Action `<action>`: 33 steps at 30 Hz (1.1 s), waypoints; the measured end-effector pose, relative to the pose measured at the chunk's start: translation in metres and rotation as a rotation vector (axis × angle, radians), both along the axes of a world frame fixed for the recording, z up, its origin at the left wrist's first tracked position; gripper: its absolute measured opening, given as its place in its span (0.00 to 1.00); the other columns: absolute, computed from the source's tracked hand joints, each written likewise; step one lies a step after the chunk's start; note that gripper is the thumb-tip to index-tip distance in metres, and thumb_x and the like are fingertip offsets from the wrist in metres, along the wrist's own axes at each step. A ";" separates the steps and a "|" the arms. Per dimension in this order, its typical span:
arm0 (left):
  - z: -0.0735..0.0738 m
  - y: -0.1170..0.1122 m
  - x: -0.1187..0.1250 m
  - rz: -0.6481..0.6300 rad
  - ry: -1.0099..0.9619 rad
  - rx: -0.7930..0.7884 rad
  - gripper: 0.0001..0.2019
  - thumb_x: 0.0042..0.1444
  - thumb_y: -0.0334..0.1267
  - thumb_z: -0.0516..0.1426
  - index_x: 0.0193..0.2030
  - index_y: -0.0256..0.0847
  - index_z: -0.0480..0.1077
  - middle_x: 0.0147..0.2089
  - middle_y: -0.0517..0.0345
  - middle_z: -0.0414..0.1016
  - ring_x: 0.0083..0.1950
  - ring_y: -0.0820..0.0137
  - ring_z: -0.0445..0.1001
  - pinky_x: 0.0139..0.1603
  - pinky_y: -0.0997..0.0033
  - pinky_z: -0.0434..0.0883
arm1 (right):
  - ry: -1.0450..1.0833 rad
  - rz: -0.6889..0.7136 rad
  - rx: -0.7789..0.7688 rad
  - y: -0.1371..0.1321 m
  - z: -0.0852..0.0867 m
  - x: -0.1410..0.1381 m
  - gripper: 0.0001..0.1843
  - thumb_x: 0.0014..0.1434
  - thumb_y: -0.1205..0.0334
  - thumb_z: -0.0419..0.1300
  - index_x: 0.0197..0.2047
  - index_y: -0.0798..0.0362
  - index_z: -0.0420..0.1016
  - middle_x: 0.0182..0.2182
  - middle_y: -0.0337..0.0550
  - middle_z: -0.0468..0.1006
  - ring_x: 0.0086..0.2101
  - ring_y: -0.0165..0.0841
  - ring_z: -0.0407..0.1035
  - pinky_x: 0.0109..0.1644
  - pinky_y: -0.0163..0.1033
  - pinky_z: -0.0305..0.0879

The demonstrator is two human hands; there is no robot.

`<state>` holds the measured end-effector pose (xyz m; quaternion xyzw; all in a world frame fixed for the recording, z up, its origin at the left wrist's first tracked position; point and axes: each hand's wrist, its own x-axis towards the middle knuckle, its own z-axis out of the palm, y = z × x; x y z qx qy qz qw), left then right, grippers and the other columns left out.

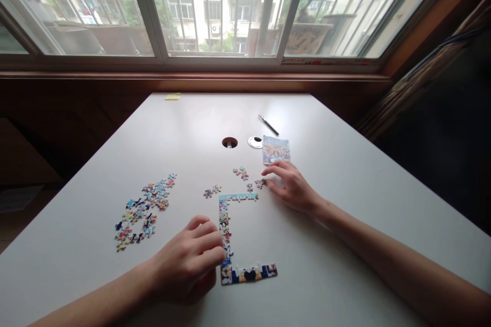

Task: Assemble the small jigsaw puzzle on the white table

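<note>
A partly joined jigsaw puzzle (225, 235) lies on the white table as a three-sided border: a pale blue top strip, a colourful left side and a dark bottom strip. My left hand (192, 260) rests at its left side with the fingers curled; what is inside them, if anything, is hidden. My right hand (289, 186) is above the top strip's right end, thumb and forefinger apart. Close to its fingertips lie loose puzzle pieces (261, 183); I cannot tell whether it touches them. More loose pieces (241, 172) and another small cluster (212, 191) lie just above the border.
A large spread of loose puzzle pieces (140, 209) covers part of the table's left. Beyond my right hand are a small picture sheet (276, 149), a pen (268, 125), a round metal cover (253, 142) and a cable hole (229, 142). A yellow note (172, 96) is at the far edge.
</note>
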<state>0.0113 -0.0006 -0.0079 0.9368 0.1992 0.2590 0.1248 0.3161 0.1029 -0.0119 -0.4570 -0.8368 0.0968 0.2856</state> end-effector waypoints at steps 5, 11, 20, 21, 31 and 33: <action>0.001 0.002 -0.001 -0.006 0.010 0.035 0.07 0.51 0.25 0.50 0.33 0.41 0.60 0.31 0.56 0.66 0.33 0.66 0.61 0.42 0.62 0.63 | -0.103 -0.091 -0.130 0.026 0.018 -0.039 0.12 0.64 0.62 0.54 0.42 0.53 0.79 0.37 0.46 0.78 0.40 0.37 0.70 0.49 0.44 0.62; 0.000 0.002 -0.002 0.003 0.018 0.051 0.06 0.51 0.26 0.50 0.33 0.41 0.61 0.31 0.55 0.66 0.34 0.66 0.63 0.43 0.61 0.63 | -0.162 -0.130 -0.232 0.048 0.022 -0.072 0.06 0.56 0.60 0.64 0.32 0.53 0.80 0.31 0.47 0.78 0.33 0.38 0.70 0.37 0.42 0.61; 0.000 0.003 -0.001 -0.013 0.024 0.030 0.06 0.52 0.25 0.50 0.34 0.40 0.60 0.31 0.55 0.66 0.34 0.67 0.62 0.41 0.62 0.63 | -0.140 -0.120 -0.259 0.045 0.012 -0.069 0.04 0.59 0.63 0.62 0.34 0.54 0.77 0.36 0.48 0.76 0.37 0.36 0.69 0.41 0.40 0.62; 0.001 0.003 -0.001 -0.013 0.025 0.031 0.06 0.52 0.25 0.50 0.34 0.40 0.61 0.31 0.55 0.66 0.34 0.67 0.62 0.42 0.62 0.63 | -0.135 -0.111 -0.255 0.046 0.011 -0.069 0.04 0.59 0.64 0.62 0.34 0.54 0.77 0.36 0.48 0.76 0.37 0.36 0.69 0.41 0.40 0.61; -0.003 0.002 -0.002 -0.006 0.025 0.024 0.06 0.54 0.25 0.50 0.34 0.41 0.62 0.32 0.55 0.67 0.35 0.66 0.64 0.43 0.61 0.64 | -0.060 -0.015 -0.205 0.044 0.004 -0.071 0.07 0.59 0.72 0.58 0.40 0.56 0.76 0.37 0.48 0.74 0.38 0.35 0.67 0.43 0.40 0.61; -0.003 0.002 -0.002 -0.007 0.028 0.024 0.06 0.54 0.25 0.50 0.34 0.41 0.62 0.32 0.55 0.67 0.35 0.66 0.63 0.42 0.62 0.64 | -0.036 0.002 -0.209 0.044 0.006 -0.071 0.09 0.57 0.74 0.57 0.40 0.56 0.75 0.36 0.47 0.73 0.35 0.33 0.67 0.41 0.38 0.62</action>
